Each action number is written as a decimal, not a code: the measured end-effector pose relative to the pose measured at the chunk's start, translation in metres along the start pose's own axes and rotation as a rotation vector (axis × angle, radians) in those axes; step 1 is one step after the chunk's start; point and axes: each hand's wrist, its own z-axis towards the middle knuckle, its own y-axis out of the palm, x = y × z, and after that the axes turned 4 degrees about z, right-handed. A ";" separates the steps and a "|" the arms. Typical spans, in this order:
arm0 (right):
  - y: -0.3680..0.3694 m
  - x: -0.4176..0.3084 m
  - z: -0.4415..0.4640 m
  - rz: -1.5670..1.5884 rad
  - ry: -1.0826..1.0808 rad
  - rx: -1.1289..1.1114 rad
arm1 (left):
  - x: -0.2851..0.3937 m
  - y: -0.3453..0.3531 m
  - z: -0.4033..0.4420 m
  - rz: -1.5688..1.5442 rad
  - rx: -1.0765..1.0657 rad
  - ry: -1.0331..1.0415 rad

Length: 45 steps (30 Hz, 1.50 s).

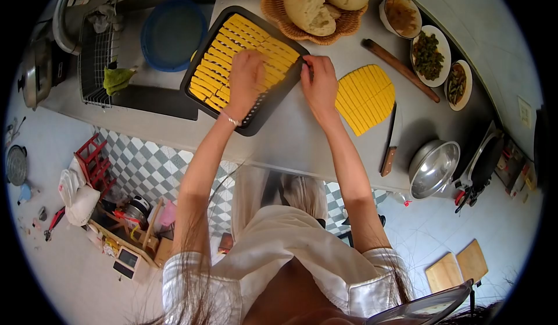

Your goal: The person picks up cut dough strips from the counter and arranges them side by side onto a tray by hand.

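Observation:
A dark rectangular tray (273,113) with a perforated bottom stands on the counter, mostly covered by rows of yellow dough strips (232,43). My left hand (247,79) is over the strips with its fingers bent down and drawn together; whatever they hold is hidden. At the tray's right corner, my right hand (321,84) has thumb and fingers closed at the rim. Just right of that hand lies a flat rounded slab of yellow dough (366,98), cut into parallel strips. A knife (390,150) with a wooden handle rests beside the slab.
A sink holding a blue-rimmed basin (173,34) is left of the tray. Behind stands a wicker basket (273,2) of bread. Rightward are a rolling pin (401,70), food dishes (440,37) and a metal bowl (433,168) near the counter's front edge.

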 end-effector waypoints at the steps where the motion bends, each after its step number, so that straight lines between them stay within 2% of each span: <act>1: -0.003 0.002 -0.006 0.020 0.002 -0.002 | 0.005 0.000 -0.012 -0.002 -0.021 0.002; 5: -0.013 0.005 -0.035 0.024 0.005 -0.059 | 0.024 0.004 -0.081 -0.131 -0.061 0.031; 8: -0.011 0.000 -0.038 0.010 -0.023 -0.080 | 0.032 0.004 -0.125 -0.170 -0.131 -0.069; 12: -0.006 -0.011 -0.028 -0.043 -0.110 -0.063 | 0.042 -0.001 -0.142 -0.184 -0.096 -0.132; 23: 0.006 -0.016 -0.031 -0.138 -0.117 -0.138 | 0.025 -0.013 -0.087 -0.034 0.020 -0.115; 26: 0.010 -0.017 -0.031 -0.159 -0.111 -0.123 | 0.010 -0.003 -0.055 0.012 0.061 0.025; 33: 0.021 -0.021 -0.023 -0.238 -0.118 -0.058 | 0.005 0.010 -0.005 0.155 -0.040 0.241; 45: 0.029 -0.019 -0.021 -0.210 -0.096 -0.047 | 0.000 0.014 0.008 0.218 -0.065 0.254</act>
